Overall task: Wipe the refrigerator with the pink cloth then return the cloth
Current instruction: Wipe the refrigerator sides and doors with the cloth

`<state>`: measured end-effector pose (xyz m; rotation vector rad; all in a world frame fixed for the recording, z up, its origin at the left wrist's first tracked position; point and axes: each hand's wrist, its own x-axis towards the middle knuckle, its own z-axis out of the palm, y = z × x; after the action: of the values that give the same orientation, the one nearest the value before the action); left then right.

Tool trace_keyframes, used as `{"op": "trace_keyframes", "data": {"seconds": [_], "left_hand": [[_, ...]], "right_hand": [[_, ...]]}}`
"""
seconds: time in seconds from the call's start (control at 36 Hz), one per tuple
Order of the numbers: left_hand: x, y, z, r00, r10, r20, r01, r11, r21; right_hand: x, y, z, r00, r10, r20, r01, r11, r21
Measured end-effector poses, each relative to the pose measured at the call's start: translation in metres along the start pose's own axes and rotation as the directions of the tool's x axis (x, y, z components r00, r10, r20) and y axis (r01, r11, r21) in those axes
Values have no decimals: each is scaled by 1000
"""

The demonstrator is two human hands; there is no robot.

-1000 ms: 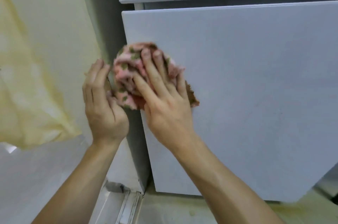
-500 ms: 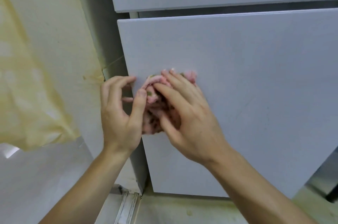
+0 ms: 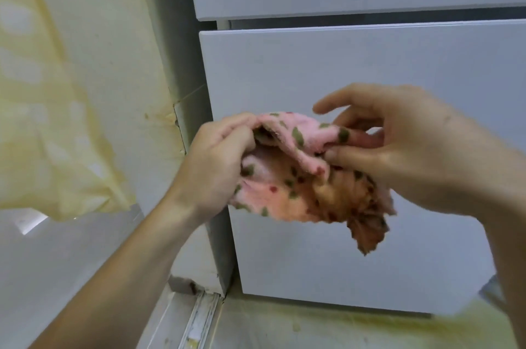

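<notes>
We hold the pink cloth point(image 3: 287, 177) bunched between our left hand point(image 3: 216, 166) and right hand point(image 3: 410, 155), both pinching it, near the white refrigerator point(image 3: 341, 69) door.

The pink cloth point(image 3: 299, 192), speckled with green and red spots, is hanging bunched and folded in the air, one corner drooping down. The pale grey refrigerator point(image 3: 355, 69) is standing just behind it, two flat door fronts showing.
</notes>
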<state>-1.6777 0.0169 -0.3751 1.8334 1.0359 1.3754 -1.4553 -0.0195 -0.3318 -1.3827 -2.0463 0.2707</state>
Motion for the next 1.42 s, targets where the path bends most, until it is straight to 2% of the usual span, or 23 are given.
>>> {"op": "trace_keyframes", "data": {"seconds": [0.08, 0.17, 0.25, 0.33, 0.44, 0.5, 0.58, 0.67, 0.72, 0.78, 0.81, 0.86, 0.92, 1.03, 1.17, 1.25, 1.36, 1.39, 1.42], "left_hand": [[1, 4, -10, 999, 9, 48, -9, 1000, -3], [1, 13, -17, 992, -12, 126, 22, 997, -76], [-2, 22, -19, 971, -98, 219, 124, 986, -109], [-2, 23, -21, 956, -76, 285, 87, 996, -27], [-3, 20, -28, 922, -47, 385, 32, 999, 43], [-4, 23, -29, 909, -54, 413, 36, 998, 52], [-2, 24, -35, 884, -150, 443, 103, 986, 129], [-1, 23, -41, 801, -237, 549, 101, 958, 267], [-2, 23, -43, 766, -292, 572, 118, 939, 322], [-3, 25, -42, 765, -311, 564, 151, 938, 313], [-3, 25, -41, 777, -311, 548, 137, 932, 335], [-1, 19, -42, 805, -317, 501, 112, 911, 396], [2, 14, -46, 820, -350, 453, 153, 896, 417], [4, 7, -51, 792, -347, 502, 271, 937, 220], [4, -4, -55, 803, -296, 518, 379, 924, -59], [6, -11, -63, 800, -266, 538, 430, 880, -204], [6, -27, -75, 798, -175, 577, 439, 824, -358], [5, -26, -74, 775, -99, 625, 463, 761, -454], [2, -26, -73, 747, -23, 664, 520, 643, -563]], "right_hand": [[0, 2, -4, 990, 58, 126, -72, 991, 112], [-1, 5, -4, 968, 54, 246, -112, 967, 228], [-1, 11, 1, 926, 40, 376, -118, 975, 188], [-2, 11, 5, 882, 17, 471, -143, 962, 234], [-1, 10, 7, 870, -5, 493, -168, 937, 305], [0, 12, 6, 860, -28, 509, -208, 893, 399], [0, 13, 5, 842, -24, 538, -313, 791, 525], [-1, 10, 8, 879, 48, 475, -371, 694, 617], [2, 11, 10, 926, 126, 355, -313, 783, 538], [4, 12, 10, 960, 156, 233, -236, 898, 371], [4, 11, 9, 967, 156, 201, -217, 920, 327], [4, 8, 9, 968, 158, 194, -203, 950, 237], [2, 3, 9, 949, 202, 241, -240, 961, 140], [3, 0, 3, 919, 248, 307, -293, 950, 108], [3, 8, 0, 936, 185, 298, -304, 851, 427], [5, 12, 5, 953, 183, 241, -299, 681, 669], [6, 21, 6, 971, 141, 190, -234, 441, 867], [5, 23, 5, 977, 110, 184, -212, 376, 902], [4, 26, 4, 983, 66, 174, -186, 344, 921]]}}
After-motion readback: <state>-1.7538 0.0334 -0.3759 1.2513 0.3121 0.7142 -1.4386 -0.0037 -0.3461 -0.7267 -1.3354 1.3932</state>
